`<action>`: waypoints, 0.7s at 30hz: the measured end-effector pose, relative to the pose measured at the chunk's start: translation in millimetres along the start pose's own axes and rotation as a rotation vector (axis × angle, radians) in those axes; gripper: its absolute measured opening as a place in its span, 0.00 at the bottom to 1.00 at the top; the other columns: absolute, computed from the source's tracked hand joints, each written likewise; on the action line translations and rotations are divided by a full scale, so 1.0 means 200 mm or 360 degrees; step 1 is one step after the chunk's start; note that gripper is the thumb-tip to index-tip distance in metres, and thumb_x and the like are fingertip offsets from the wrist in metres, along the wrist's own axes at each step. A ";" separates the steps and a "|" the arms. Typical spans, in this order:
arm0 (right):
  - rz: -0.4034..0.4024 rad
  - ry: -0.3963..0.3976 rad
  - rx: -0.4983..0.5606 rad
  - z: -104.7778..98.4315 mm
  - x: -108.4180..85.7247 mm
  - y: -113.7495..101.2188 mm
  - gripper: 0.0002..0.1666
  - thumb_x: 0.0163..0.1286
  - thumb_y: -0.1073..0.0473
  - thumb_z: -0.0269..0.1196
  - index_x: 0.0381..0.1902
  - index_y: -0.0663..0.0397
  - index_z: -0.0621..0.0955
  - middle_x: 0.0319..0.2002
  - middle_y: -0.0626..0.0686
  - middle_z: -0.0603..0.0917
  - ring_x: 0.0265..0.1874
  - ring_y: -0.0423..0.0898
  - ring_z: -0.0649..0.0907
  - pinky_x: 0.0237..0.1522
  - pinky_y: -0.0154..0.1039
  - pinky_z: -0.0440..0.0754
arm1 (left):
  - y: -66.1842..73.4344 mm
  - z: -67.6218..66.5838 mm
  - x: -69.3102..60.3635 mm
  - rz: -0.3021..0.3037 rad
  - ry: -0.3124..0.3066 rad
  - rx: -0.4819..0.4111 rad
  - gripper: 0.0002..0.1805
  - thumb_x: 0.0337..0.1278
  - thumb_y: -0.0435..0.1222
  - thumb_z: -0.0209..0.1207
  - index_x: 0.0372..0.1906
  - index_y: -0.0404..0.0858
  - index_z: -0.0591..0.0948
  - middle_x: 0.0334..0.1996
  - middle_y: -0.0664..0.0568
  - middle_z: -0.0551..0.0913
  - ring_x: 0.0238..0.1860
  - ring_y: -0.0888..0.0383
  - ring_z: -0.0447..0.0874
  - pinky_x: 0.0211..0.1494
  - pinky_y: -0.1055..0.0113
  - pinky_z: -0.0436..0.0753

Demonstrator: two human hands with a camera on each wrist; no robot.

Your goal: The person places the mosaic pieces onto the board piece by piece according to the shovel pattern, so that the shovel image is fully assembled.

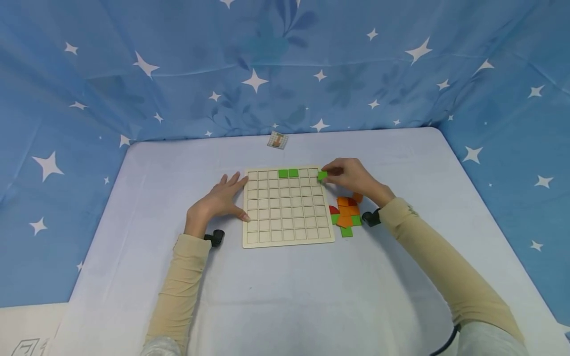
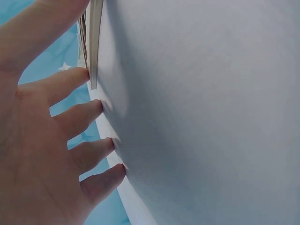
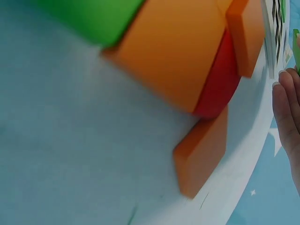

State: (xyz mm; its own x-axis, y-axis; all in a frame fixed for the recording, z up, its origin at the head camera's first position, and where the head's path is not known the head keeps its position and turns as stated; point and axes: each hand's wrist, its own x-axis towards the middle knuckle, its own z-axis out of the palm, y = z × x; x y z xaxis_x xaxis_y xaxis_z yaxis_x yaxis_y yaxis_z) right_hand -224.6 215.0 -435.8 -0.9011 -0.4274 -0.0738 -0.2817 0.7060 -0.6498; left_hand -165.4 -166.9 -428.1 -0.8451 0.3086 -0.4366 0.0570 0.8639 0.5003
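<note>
A pale wooden grid board lies flat on the table, with two green square tiles side by side in its top row. My right hand pinches another green square tile at the board's upper right corner. In the right wrist view the fingers and a green edge show at the far right. My left hand has its fingers spread along the board's left edge; thumb and index finger touch that edge, and in the left wrist view the other fingertips rest on the table.
Right of the board lies a loose pile of orange, red and green tiles, some overlapping. A small picture card with a grid lies near the table's back edge. A blue curtain with white stars hangs behind the white table.
</note>
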 end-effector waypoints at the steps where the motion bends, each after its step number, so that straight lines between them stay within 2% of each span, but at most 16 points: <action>1: -0.0008 -0.0005 0.0006 0.00 0.01 0.00 0.21 0.69 0.57 0.71 0.57 0.59 0.86 0.49 0.59 0.87 0.44 0.53 0.84 0.53 0.50 0.84 | 0.00 0.00 0.00 0.0002 -0.0001 -0.0003 0.67 0.44 0.49 0.80 0.85 0.49 0.48 0.85 0.49 0.35 0.83 0.39 0.24 0.78 0.28 0.43; 21: -0.0082 -0.0047 0.0049 0.07 0.14 -0.11 0.20 0.69 0.59 0.70 0.56 0.61 0.86 0.48 0.60 0.87 0.43 0.52 0.83 0.50 0.47 0.83 | 0.00 -0.01 0.00 -0.0007 -0.0012 0.0017 0.67 0.44 0.50 0.80 0.85 0.49 0.48 0.85 0.49 0.35 0.83 0.38 0.24 0.78 0.27 0.43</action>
State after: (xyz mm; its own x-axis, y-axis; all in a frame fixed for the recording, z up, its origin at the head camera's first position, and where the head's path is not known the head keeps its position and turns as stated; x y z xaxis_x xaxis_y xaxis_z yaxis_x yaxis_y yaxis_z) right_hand -238.5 180.8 -434.2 -0.8753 -0.4795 -0.0619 -0.3167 0.6654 -0.6760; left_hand -166.4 -167.2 -427.5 -0.8413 0.3075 -0.4446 0.0588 0.8696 0.4903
